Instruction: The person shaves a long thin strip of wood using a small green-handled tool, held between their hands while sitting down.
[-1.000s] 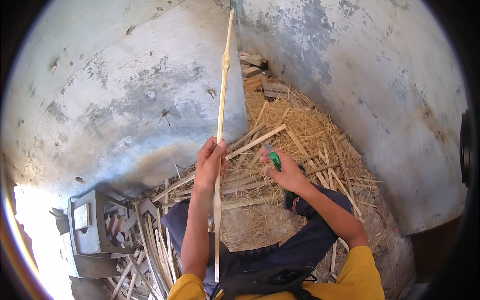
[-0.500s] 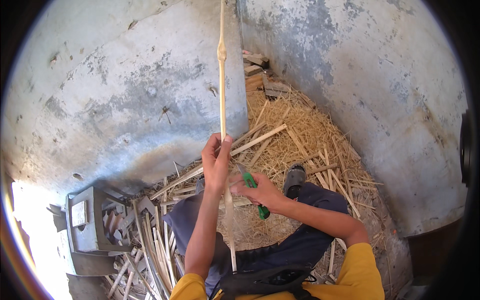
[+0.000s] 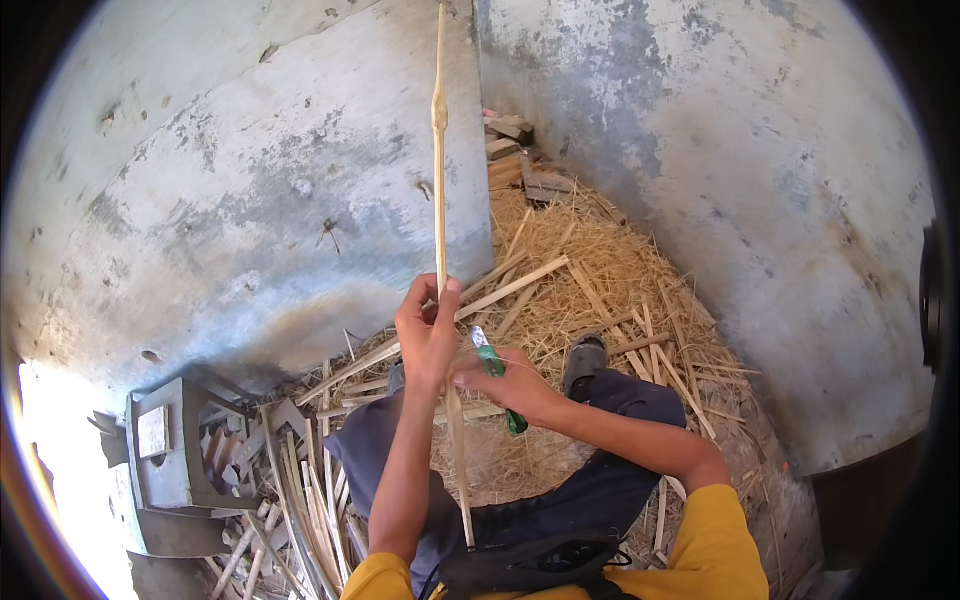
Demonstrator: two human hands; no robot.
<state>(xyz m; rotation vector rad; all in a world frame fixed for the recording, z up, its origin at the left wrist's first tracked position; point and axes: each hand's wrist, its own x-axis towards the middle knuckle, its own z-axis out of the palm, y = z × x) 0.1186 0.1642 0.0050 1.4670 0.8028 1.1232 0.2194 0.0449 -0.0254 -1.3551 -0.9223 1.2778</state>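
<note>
A long pale strip of bamboo with a knobbly joint near its upper end stands almost upright in front of me. My left hand pinches it around the middle, thumb and fingers closed on it. Its lower part runs down between my legs to a dark bag at my waist. Just right of the strip, my right hand grips a green utility knife, blade pointing up. The fingertips of that hand reach the strip below my left hand; whether they press on it I cannot tell.
Straw-like shavings and loose bamboo strips cover the floor ahead. A grey box-like object stands at the left beside a bundle of strips. Weathered walls meet in the corner. My shoe rests among the shavings.
The strip's upper tip has come into view at the top. My right hand and the knife have shifted slightly left, and the knife has turned a little, its blade catching light.
</note>
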